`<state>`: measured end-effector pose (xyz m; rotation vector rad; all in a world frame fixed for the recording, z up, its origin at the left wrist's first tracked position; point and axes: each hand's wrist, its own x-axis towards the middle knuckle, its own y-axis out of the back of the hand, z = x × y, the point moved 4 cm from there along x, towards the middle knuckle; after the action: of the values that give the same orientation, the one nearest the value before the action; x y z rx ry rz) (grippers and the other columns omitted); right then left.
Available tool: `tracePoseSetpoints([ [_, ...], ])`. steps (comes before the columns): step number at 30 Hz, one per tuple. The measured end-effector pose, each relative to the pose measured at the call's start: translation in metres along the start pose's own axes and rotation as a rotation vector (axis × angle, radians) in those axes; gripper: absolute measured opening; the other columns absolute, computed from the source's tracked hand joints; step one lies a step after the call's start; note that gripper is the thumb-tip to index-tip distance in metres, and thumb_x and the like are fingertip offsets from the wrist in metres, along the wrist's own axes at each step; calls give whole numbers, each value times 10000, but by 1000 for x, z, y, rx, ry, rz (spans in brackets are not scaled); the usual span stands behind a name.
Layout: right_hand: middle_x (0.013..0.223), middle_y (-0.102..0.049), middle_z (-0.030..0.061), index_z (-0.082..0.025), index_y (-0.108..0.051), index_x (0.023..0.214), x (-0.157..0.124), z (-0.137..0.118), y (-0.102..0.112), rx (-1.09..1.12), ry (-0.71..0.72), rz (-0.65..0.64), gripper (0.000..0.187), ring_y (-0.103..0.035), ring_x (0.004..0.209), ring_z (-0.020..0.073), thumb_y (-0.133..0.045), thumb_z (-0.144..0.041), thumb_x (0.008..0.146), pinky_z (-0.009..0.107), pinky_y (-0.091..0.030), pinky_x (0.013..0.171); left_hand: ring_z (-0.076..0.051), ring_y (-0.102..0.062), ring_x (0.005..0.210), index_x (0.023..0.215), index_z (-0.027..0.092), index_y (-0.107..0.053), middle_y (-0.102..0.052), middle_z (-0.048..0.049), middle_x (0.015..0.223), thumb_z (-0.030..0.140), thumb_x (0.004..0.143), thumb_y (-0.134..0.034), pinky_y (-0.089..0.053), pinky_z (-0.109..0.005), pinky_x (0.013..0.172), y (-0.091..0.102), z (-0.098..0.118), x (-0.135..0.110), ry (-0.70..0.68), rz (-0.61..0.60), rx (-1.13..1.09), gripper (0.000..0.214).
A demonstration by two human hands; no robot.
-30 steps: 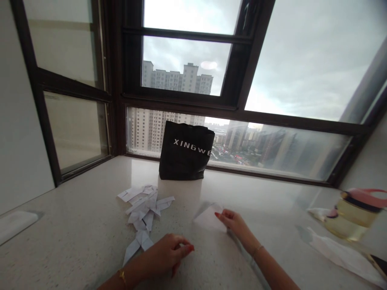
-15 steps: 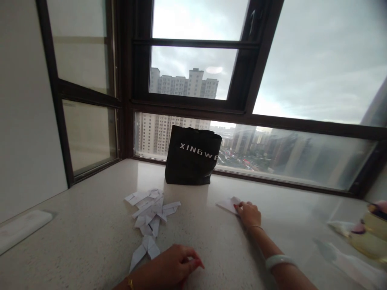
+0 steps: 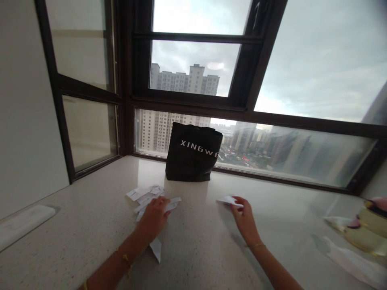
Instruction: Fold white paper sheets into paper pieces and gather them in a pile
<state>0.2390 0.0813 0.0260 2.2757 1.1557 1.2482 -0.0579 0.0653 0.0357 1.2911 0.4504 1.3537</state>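
- Head view: the right hand pinches a folded white paper short of the worktop's far edge.
- The left hand lies over a paper pile toward the far-left corner; its grip is unclear.
- A black bag stands near the far edge.

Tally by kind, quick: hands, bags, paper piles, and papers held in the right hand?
Hands: 2 (left hand, right hand)
Black bag: 1
Paper pile: 1 (overlapping pieces, partly hidden, uncountable)
Folded paper in right hand: 1
Total: 5
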Motion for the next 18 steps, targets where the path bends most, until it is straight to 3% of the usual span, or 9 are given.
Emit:
tracePoseSetpoints([
  [3, 929, -514, 55, -206, -524, 913, -47, -36, -11, 370, -24, -302, 293, -502, 765, 186, -485, -376, 678, 285, -412, 609, -263, -402, 1056, 1126, 157, -430, -500, -116, 1109, 224, 731, -489, -285, -413, 874, -2, -31, 2, 184, 56, 212, 406],
  [7, 812, -556, 18, -224, -569, 866, -84, -62, -19, 513, -199, -607, 252, -513, 754, 175, -510, -353, 658, 281, -397, 639, -272, -425, 1040, 1131, 174, -423, -531, -103, 1073, 214, 711, -508, -165, -507, 926, -9, -43, 0, 192, 50, 234, 430],
  [12, 674, -515, -6, -198, -567, 810, -86, -56, -24, 492, -138, -584, 190, -497, 616, 140, -482, -285, 664, 264, -393, 581, -217, -443, 1015, 1124, 191, -399, -482, -69, 1062, 118, 673, -490, -330, -368, 880, -2, -39, 7, 87, 158, -50, 466],
  [15, 753, -537, 10, -204, -538, 894, -90, -56, -26, 517, -91, -538, 223, -503, 611, 129, -479, -298, 701, 252, -402, 557, -167, -504, 876, 1125, 223, -368, -459, -40, 997, 127, 695, -457, -426, -322, 758, 2, -23, 5, 72, 241, -353, 449],
  [18, 858, -540, 33, -213, -443, 1056, -95, -64, -25, 566, -70, -539, 380, -511, 635, 125, -506, -343, 705, 239, -414, 536, -118, -531, 714, 1138, 235, -329, -445, -21, 949, 204, 709, -483, -467, -251, 592, -10, 8, -3, 65, 117, -675, 458],
])
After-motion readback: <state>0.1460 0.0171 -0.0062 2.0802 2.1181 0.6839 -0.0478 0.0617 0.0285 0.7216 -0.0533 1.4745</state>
